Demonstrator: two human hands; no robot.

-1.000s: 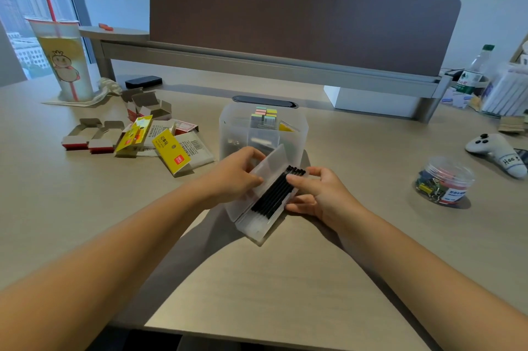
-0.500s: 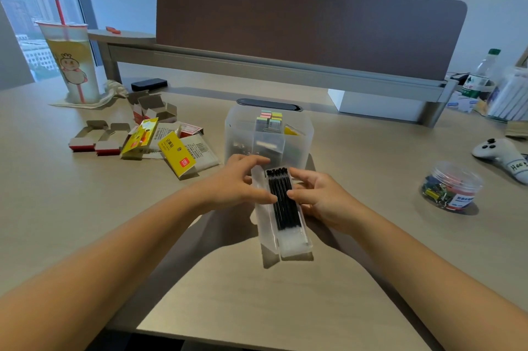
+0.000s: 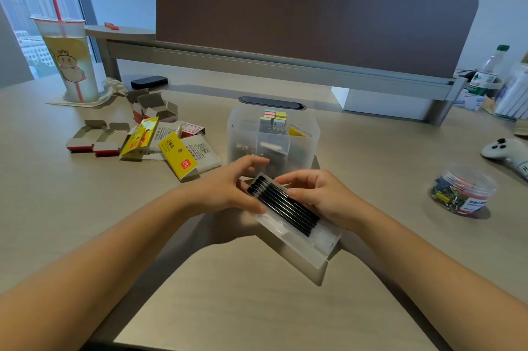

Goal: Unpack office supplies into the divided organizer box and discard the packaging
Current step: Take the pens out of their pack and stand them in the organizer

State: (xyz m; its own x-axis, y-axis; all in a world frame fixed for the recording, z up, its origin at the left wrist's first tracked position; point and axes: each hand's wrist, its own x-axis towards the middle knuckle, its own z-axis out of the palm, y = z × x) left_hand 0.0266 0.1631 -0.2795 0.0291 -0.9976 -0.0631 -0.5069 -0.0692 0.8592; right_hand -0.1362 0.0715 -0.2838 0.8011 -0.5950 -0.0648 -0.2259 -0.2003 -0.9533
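Note:
A clear plastic case (image 3: 311, 242) lies open just above the desk in front of me, slanting from upper left to lower right, with a row of black refills (image 3: 283, 208) in it. My left hand (image 3: 228, 188) grips the case's upper left end, thumb along its near edge. My right hand (image 3: 320, 196) holds its far side, fingers resting by the refills. Right behind stands the frosted divided organizer box (image 3: 243, 136), with coloured sticky notes (image 3: 273, 116) and small metal items inside.
Torn cardboard boxes (image 3: 97, 139) and yellow packaging (image 3: 178, 155) lie at the left. A drink cup (image 3: 70, 62) stands far left. A clear jar of coloured clips (image 3: 463, 193) and a white controller (image 3: 505, 150) sit at the right. A desk divider (image 3: 314, 10) runs along the back.
The open case has been turned in both hands, from slanting up to the right, through upright, to slanting down to the right. Both hands stayed on it.

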